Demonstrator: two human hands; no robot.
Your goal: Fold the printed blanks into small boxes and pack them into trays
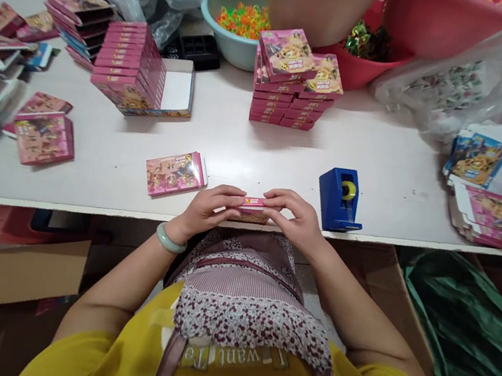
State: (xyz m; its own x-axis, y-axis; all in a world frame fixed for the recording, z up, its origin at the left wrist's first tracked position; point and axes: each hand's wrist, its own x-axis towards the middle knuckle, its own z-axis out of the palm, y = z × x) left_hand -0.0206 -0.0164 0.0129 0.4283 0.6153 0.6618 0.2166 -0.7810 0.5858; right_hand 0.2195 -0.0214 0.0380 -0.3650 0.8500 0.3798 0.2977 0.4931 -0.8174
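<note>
- Two hands meet at the near table edge, at 6 o'clock in the view: the left hand (pixel 207 209) and the right hand (pixel 296 217) both clasp a small pink box (pixel 251 208) between fingertips and thumbs.
- That pink box lies with its long axis from 9 to 3 o'clock, parallel to the table edge; a narrow side faces up, and the hands cover both ends.
- On the left wrist sits a pale green bangle (pixel 170 240).
- Just beside the left hand, toward 10 o'clock, a flat pink box (pixel 176 173) lies face up on the white table (pixel 257 151).
- Near the right hand, toward 2 o'clock, stands a blue tape dispenser (pixel 339 199).
- Farther out at 12 o'clock rises a stack of pink boxes (pixel 291 80); at 11 o'clock a leaning row of pink boxes (pixel 130 64) rests in an open carton.
- Behind them stand a teal bowl (pixel 233 17) of bright beads, a beige tub (pixel 322 5) and a red basin (pixel 370 67).
- At 3 o'clock lie flattened cartons (pixel 496 217).
</note>
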